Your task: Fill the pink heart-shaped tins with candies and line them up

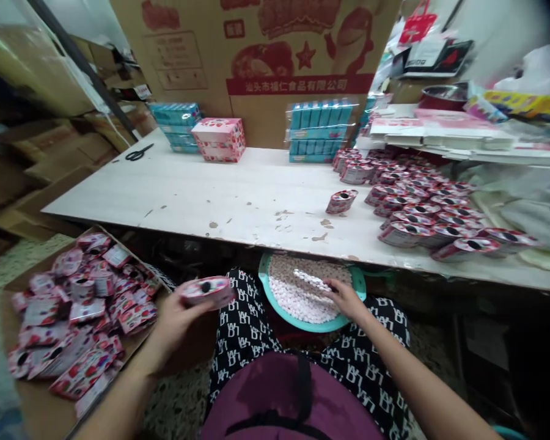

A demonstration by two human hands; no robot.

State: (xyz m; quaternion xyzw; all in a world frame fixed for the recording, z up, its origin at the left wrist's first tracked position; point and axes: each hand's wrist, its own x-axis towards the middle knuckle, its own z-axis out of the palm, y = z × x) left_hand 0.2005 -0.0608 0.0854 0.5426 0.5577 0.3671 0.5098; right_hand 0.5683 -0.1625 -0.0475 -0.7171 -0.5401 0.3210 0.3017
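Observation:
My left hand (176, 318) is closed around a small pink printed carton (213, 292) with a dark oval opening on top, held above my left knee. In my right hand (346, 297) is what looks like a scoop heaped with white pellets (309, 280); the pellets hide most of its shape. It is over a turquoise basin (268, 293) of the same small white pellets, which rests between my legs under the table edge. To the left, a cardboard box (36, 403) holds many similar pink cartons (85, 287), lying in a jumble.
On the white table (187, 195), several pink cartons (407, 229) stand upright at right, one (341, 201) apart from them. Turquoise packs (321, 128), a pink box (220, 139) and scissors (139, 154) lie farther back. A large cardboard sheet (261, 122) stands behind.

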